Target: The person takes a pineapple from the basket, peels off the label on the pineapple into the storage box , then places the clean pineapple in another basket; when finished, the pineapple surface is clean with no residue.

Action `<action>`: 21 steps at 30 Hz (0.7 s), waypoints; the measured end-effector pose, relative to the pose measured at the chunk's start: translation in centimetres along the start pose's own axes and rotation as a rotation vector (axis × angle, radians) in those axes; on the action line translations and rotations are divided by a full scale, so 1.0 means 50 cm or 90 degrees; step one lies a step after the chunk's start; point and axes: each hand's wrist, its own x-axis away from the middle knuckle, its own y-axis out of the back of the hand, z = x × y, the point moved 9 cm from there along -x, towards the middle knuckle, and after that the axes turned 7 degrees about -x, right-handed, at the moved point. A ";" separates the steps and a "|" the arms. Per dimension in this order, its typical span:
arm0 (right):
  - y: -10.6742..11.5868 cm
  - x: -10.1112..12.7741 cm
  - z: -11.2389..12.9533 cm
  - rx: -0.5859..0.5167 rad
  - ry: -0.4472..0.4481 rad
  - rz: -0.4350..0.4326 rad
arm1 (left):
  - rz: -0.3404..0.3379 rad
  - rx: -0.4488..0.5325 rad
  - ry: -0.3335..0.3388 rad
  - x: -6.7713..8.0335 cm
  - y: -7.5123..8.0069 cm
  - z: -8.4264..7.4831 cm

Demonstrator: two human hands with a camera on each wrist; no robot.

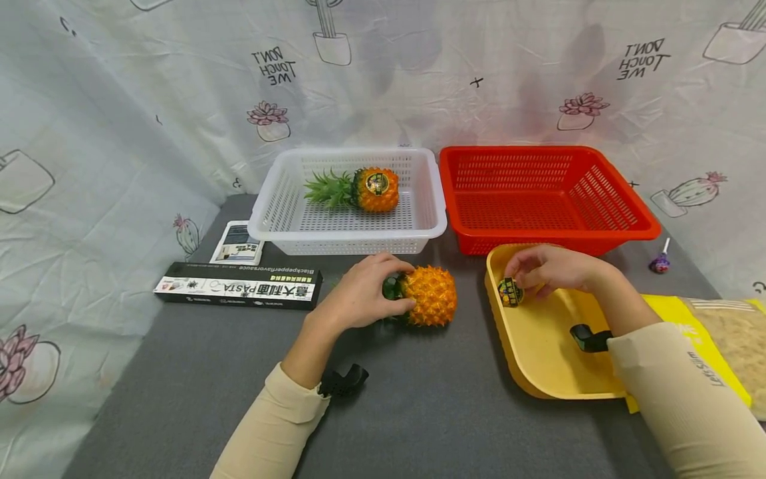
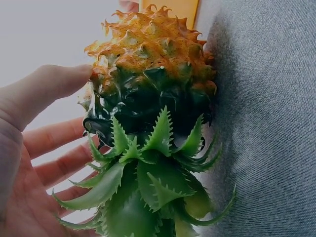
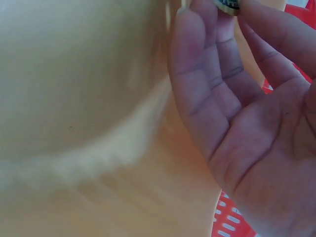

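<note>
On the grey table [image 1: 179,372], two baskets at the back, two hands at work in front.

The red basket [image 1: 634,219] stands just beside the white basket [image 1: 431,219], which holds a pineapple [image 1: 374,189]. Before them lies a yellow tray [image 1: 538,359]; the left hand [image 1: 359,293] curls round a second pineapple [image 1: 427,296] lying on its side, crown toward the wrist. The right hand [image 1: 547,269] pinches a small round label [image 1: 510,293], possibly a sticker, above the tray's far corner.
</note>
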 end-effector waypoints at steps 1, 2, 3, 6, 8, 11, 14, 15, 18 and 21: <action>-0.001 0.000 0.001 0.004 0.001 -0.002 | 0.001 0.002 0.001 0.000 0.000 0.000; -0.001 -0.001 0.000 0.005 -0.003 -0.005 | 0.002 0.003 0.002 0.000 0.000 0.000; -0.002 -0.001 0.000 0.011 -0.004 -0.007 | 0.003 0.005 0.004 0.000 0.000 0.000; -0.003 -0.001 -0.001 0.047 -0.013 -0.015 | 0.004 0.004 0.003 0.001 0.000 -0.001; -0.003 -0.001 -0.002 0.076 -0.018 -0.018 | 0.005 0.004 0.003 0.001 0.000 -0.002; -0.001 0.002 -0.003 0.112 -0.018 -0.023 | 0.005 0.002 0.003 0.002 0.000 -0.003; -0.001 0.002 -0.004 0.115 -0.014 -0.021 | 0.003 0.001 0.003 0.001 0.002 -0.004; -0.001 0.003 -0.003 0.114 -0.013 -0.019 | 0.002 0.001 0.003 0.002 0.003 -0.004; -0.002 0.005 0.003 0.114 -0.011 -0.018 | 0.000 0.001 0.002 0.002 0.003 -0.004; -0.001 0.010 0.012 0.134 -0.009 -0.019 | -0.002 0.001 -0.001 0.002 0.002 -0.004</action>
